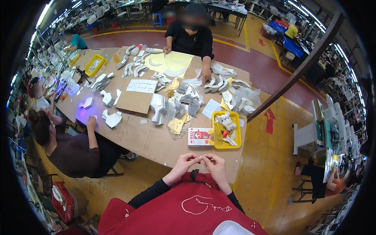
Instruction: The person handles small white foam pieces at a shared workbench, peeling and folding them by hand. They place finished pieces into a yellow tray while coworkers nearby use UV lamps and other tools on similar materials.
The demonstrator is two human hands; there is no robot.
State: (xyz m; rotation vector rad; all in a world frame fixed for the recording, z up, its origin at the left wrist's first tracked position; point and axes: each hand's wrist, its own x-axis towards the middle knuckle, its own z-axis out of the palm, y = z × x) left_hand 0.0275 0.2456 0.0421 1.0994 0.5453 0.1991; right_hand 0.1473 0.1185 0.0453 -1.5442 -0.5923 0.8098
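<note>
My left hand (185, 165) and my right hand (215, 166) meet in front of me at the table's near edge. Thumbs and fingertips of both are pinched together, and whatever small thing lies between them is too tiny to name. Just beyond the hands is a red and white cardboard box (200, 141) with a flower picture. Beside it on the right, a yellow plastic tray (227, 146) holds white bundled pieces (226, 121) and a small red item.
Stacks of white and grey cut fabric pieces (158, 107), clear plastic bags and a brown board (135, 102) cover much of the table (149, 135). Across it, a person in black (192, 39) handles pieces on a yellow sheet (176, 62). Another person (76, 150) sits at the left. A slanted post (293, 66) rises at the right.
</note>
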